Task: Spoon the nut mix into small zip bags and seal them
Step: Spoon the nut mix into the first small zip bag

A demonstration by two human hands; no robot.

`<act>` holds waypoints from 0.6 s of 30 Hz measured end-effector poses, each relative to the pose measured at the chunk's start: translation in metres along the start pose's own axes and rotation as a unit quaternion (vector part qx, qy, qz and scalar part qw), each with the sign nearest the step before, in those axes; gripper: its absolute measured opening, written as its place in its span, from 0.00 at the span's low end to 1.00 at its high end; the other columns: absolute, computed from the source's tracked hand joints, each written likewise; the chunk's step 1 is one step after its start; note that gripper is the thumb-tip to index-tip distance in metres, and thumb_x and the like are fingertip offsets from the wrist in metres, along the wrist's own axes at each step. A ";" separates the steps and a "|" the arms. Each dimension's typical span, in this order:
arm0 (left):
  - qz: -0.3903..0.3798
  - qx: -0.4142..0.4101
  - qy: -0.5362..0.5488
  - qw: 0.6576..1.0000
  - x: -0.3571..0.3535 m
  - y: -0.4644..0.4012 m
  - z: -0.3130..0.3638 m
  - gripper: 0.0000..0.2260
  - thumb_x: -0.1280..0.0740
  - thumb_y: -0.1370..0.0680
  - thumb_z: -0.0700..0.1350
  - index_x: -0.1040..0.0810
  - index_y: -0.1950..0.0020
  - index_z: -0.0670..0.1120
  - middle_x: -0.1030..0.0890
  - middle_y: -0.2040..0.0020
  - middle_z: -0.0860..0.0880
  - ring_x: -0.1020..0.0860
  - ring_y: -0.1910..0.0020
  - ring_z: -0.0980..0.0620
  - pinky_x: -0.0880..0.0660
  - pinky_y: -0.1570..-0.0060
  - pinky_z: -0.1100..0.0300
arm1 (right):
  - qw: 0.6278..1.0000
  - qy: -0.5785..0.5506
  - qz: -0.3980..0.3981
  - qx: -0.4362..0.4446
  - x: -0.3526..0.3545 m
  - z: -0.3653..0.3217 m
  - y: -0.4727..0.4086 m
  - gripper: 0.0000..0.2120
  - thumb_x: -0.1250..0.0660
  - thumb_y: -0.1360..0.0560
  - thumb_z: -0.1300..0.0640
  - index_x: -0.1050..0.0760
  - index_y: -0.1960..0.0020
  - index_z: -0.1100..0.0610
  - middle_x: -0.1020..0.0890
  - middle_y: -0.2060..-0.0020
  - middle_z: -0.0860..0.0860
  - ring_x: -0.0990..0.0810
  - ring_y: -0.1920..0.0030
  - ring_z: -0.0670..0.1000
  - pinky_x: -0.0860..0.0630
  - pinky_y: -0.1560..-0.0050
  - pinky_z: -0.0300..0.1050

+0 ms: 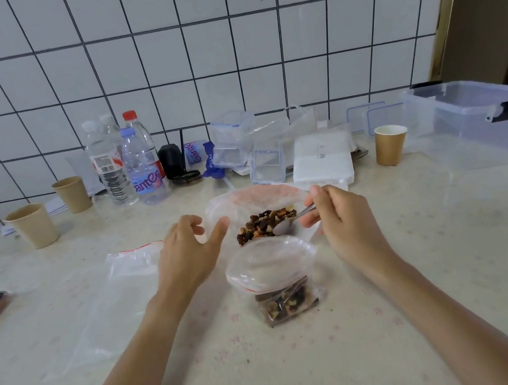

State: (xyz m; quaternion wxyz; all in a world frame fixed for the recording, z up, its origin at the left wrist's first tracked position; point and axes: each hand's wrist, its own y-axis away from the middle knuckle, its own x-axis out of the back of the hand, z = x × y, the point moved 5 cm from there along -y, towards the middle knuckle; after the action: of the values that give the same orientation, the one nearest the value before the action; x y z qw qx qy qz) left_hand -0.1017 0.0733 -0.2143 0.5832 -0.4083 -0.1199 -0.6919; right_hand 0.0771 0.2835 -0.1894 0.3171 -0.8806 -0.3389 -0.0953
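The right hand (334,212) pinches a spoon (285,225) by its handle, bowl turned toward the nuts (266,224), which lie heaped in a big open bag (253,197) at the middle of the table (431,280). Whether the bowl carries anything I cannot tell; it looks bare. The left hand (188,251) hovers beside the heap with fingers loose and spread, holding nothing.

Just nearer the person stands the small bag (272,277), its mouth gaping open, a shallow layer of mix settled at the bottom. Another bag (119,284), flat and apparently empty, lies to the left, just past the left wrist.

The small bag is thin film: light, limp and slippery, likely to slump or tip if the spoon nudges its rim. The little weight of nuts inside is all that keeps it standing (not much of an anchor). The best hold, I judge, is a pinch on the rim just below the red zip strip, with the left hand, keeping the mouth wide while the spoon tips in. The nuts are loose, hard and rolling, so an overfull spoon would scatter them. For sealing, the strip wants pressing from one end to the other, with no crumbs caught in the track.
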 end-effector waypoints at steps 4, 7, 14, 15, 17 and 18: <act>-0.063 -0.006 0.063 0.996 -0.014 0.004 0.007 0.19 0.36 0.19 0.63 0.19 0.55 0.49 0.17 0.64 0.53 0.19 0.67 0.57 0.26 0.67 0.60 | 0.997 0.059 -0.025 0.047 -0.007 -0.004 0.001 0.16 0.45 0.13 0.50 0.21 0.49 0.53 0.16 0.64 0.42 0.19 0.62 0.36 0.27 0.60 0.36; -0.076 -0.018 0.094 0.993 -0.015 0.009 0.014 0.15 0.38 0.16 0.54 0.19 0.55 0.47 0.16 0.61 0.49 0.18 0.63 0.53 0.26 0.65 0.61 | 0.998 0.035 -0.046 0.037 -0.014 -0.003 0.002 0.17 0.45 0.14 0.49 0.20 0.47 0.55 0.15 0.63 0.43 0.17 0.59 0.38 0.23 0.57 0.36; -0.099 0.009 0.184 0.978 -0.013 0.018 0.023 0.16 0.40 0.15 0.50 0.20 0.49 0.40 0.16 0.51 0.39 0.18 0.49 0.39 0.21 0.47 0.42 | 0.996 -0.061 -0.057 -0.040 -0.025 0.005 0.004 0.16 0.41 0.14 0.49 0.20 0.54 0.52 0.12 0.64 0.45 0.13 0.58 0.45 0.17 0.49 0.51; -0.099 0.014 0.196 0.975 -0.012 0.018 0.024 0.16 0.40 0.14 0.50 0.19 0.48 0.40 0.16 0.51 0.40 0.18 0.49 0.39 0.21 0.47 0.42 | 0.994 -0.077 -0.051 -0.056 -0.025 0.008 0.003 0.16 0.41 0.14 0.49 0.19 0.54 0.53 0.12 0.64 0.46 0.13 0.58 0.47 0.17 0.49 0.51; -0.104 0.022 0.212 0.972 -0.012 0.019 0.024 0.16 0.40 0.14 0.51 0.19 0.47 0.41 0.15 0.50 0.40 0.17 0.49 0.40 0.20 0.45 0.41 | 0.988 -0.111 -0.050 -0.097 -0.026 0.012 0.003 0.18 0.41 0.14 0.50 0.18 0.51 0.59 0.11 0.62 0.50 0.12 0.57 0.49 0.16 0.50 0.48; -0.107 0.022 0.215 0.971 -0.012 0.019 0.025 0.16 0.40 0.14 0.52 0.20 0.46 0.41 0.16 0.49 0.40 0.17 0.48 0.39 0.20 0.44 0.40 | 0.983 -0.127 -0.055 -0.117 -0.027 0.014 0.003 0.18 0.41 0.14 0.51 0.18 0.49 0.62 0.11 0.61 0.52 0.12 0.56 0.50 0.15 0.51 0.46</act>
State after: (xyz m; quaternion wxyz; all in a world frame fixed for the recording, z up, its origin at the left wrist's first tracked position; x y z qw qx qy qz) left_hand -0.0743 0.0922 -0.2125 0.5267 -0.2219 -0.0500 -0.8191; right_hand 0.0581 0.2759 -0.2120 0.1605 -0.8967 -0.4107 -0.0385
